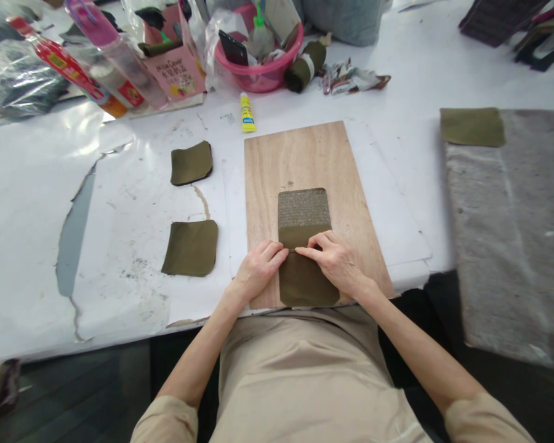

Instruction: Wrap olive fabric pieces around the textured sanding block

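Note:
An olive-green fabric piece [308,280] lies on a wooden board [305,154], with a rougher, speckled panel at its far end. Across its middle runs a narrow seam or fold. My left hand [261,264] has its fingers pressed together on the left end of this fold, gripping the fabric's edge. On the right, my right hand [335,258] pinches the same fold, its fingertips a short way from the left ones. Two stacks of olive fabric pieces, one nearer [191,248] and one farther [191,163], lie left of the board.
A yellow glue tube [247,114] lies beyond the board. Behind it stand a pink basket [263,77], bottles and a pink box [178,74]. At the right, a grey felt-like slab [512,234] carries an olive piece [473,127]. The white table's front edge is close to my body.

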